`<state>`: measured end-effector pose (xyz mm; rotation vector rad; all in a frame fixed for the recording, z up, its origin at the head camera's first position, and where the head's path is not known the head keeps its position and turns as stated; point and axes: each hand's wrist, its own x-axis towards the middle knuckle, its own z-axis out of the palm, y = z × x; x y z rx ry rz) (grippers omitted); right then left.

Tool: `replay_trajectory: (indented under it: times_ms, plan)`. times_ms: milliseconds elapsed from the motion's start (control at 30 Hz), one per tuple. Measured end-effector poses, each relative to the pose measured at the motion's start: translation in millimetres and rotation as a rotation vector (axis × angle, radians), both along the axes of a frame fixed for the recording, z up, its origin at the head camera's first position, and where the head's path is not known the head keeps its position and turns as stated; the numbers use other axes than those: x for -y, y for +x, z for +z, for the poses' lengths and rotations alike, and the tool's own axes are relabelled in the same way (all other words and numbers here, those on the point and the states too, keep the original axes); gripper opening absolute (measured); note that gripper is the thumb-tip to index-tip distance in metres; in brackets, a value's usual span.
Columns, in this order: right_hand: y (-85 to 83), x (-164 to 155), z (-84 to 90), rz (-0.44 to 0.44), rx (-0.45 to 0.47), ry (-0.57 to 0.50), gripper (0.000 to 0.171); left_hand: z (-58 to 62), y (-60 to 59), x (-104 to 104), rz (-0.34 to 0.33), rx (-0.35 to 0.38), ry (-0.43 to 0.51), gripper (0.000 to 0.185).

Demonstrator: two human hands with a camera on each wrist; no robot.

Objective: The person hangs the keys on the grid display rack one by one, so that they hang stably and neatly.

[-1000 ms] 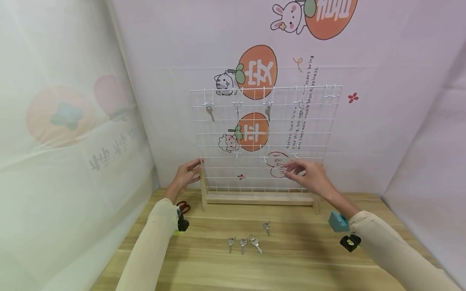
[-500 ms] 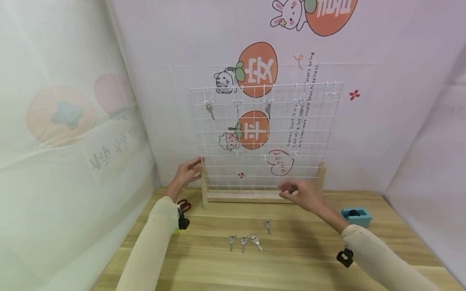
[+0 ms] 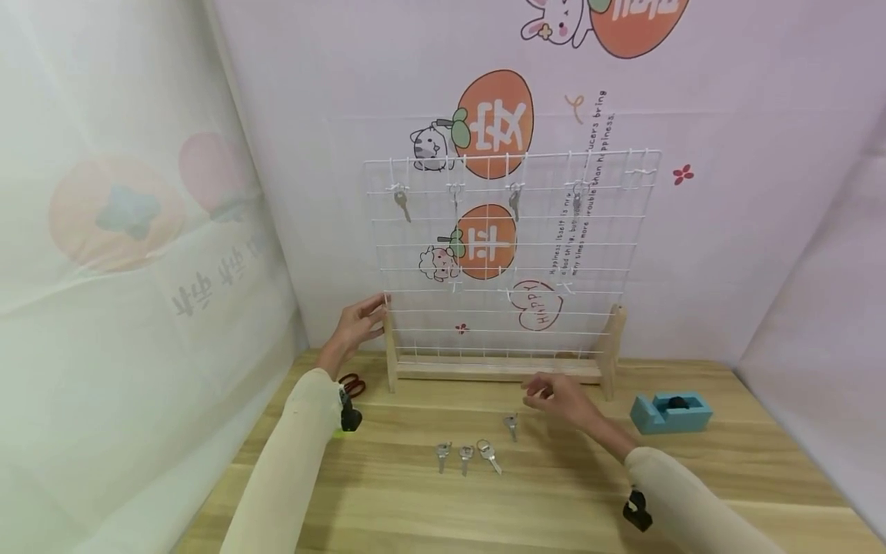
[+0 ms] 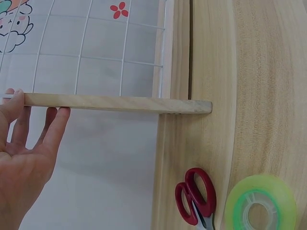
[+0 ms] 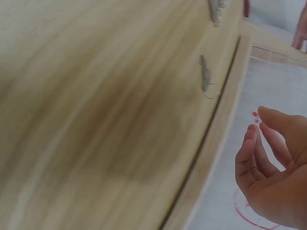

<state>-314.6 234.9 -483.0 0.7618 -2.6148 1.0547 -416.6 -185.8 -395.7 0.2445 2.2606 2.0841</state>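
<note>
A white wire grid rack (image 3: 415, 160) stands upright in a wooden base. My left hand (image 3: 356, 325) holds its left wooden post (image 4: 115, 102), the thumb by the post's upper end and fingertips against its outer side. My right hand (image 3: 562, 398) is low in front of the rack, fingers loosely bent and nothing between them. Just left of it a single key (image 3: 512, 425) lies on the table. Three more keys lie nearer me, among them one with a ring (image 3: 489, 455). Along the grid's upper hooks hang several keys, such as the leftmost key (image 3: 402, 205).
A blue tape dispenser (image 3: 671, 416) sits right of the rack. Red-handled scissors (image 4: 205, 194) and a yellow-green tape roll (image 4: 285, 201) lie by the left post. Lower hooks (image 3: 567, 288) on the grid hold no keys. Cloth walls surround the wooden table (image 3: 415, 523).
My right hand has come down from the grid's lower hooks to just above the table near the single key. The left hand stays at the post.
</note>
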Motion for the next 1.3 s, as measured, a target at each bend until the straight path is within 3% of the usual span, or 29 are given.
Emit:
replay_trajectory:
  times_ms: [167, 400, 733, 867, 1300]
  plan:
    - [-4.0, 5.5, -14.4, 0.042, 0.034, 0.005, 0.016, 1.3, 0.6, 0.4, -0.018, -0.01, 0.005, 0.051]
    - [-4.2, 13.8, -27.8, 0.036, 0.126, 0.033, 0.011, 1.1, 2.4, 0.7, -0.026, -0.015, -0.006, 0.051]
    - [-6.6, 18.0, -38.3, -0.009, 0.117, 0.09, 0.004, 1.6, 3.8, 0.3, -0.021, -0.023, 0.001, 0.048]
    - [-7.0, 18.5, -35.9, -0.006, 0.131, 0.093, 0.003, 1.9, 4.5, 0.6, -0.025, -0.019, 0.0, 0.049]
    - [-7.5, 12.8, -8.6, 0.022, 0.048, 0.083, 0.005, -1.3, 3.5, 3.5, -0.03, -0.021, -0.012, 0.051]
